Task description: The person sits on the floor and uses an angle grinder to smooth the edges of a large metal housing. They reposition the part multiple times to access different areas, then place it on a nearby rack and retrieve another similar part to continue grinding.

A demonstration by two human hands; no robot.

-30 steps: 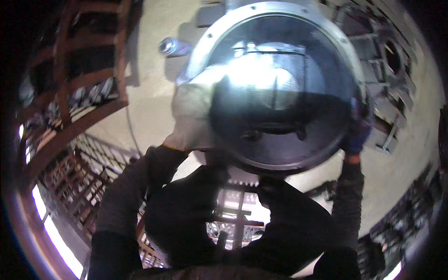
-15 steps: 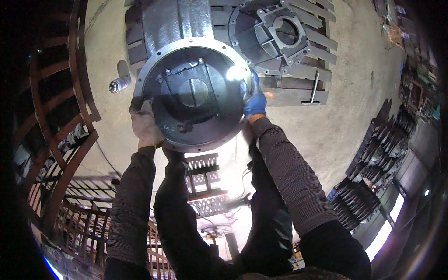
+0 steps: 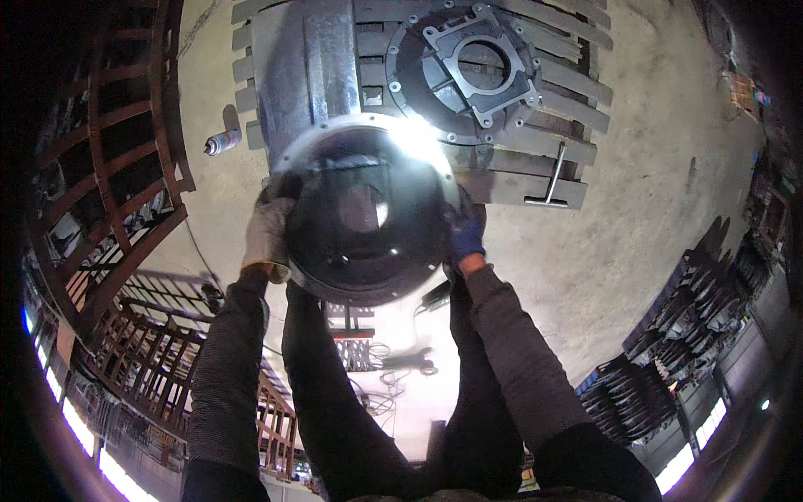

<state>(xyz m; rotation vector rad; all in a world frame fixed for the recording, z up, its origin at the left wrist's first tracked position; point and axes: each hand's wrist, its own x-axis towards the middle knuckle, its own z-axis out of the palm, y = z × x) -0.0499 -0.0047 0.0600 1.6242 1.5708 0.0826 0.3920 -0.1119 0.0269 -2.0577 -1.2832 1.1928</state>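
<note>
A round, dark metal bell housing (image 3: 368, 259) with a bright bolt-hole rim is held between my two hands in front of my legs. Its hollow inside faces up toward me, and a squarish opening shows at its bottom. My left hand (image 3: 269, 224), in a pale glove, is closed on the housing's left side. On the right side my right hand (image 3: 465, 230), in a blue glove, grips the edge. Both hands' fingertips are partly hidden or in shadow. Beyond the held housing, a second bell housing (image 3: 437, 71) lies on the wooden pallet (image 3: 577, 109).
A T-handle wrench (image 3: 554, 176) rests on the pallet's near right corner. Behind the held housing is a large grey metal block (image 3: 288, 67). A spray can (image 3: 222, 143) lies on the floor at left, near a brown metal rack (image 3: 125, 109). Cables (image 3: 381, 393) trail between my legs.
The held housing has come nearer to me and a little to the right, away from the metal block, with both hands still on it. It looks smaller and its inside darker.
</note>
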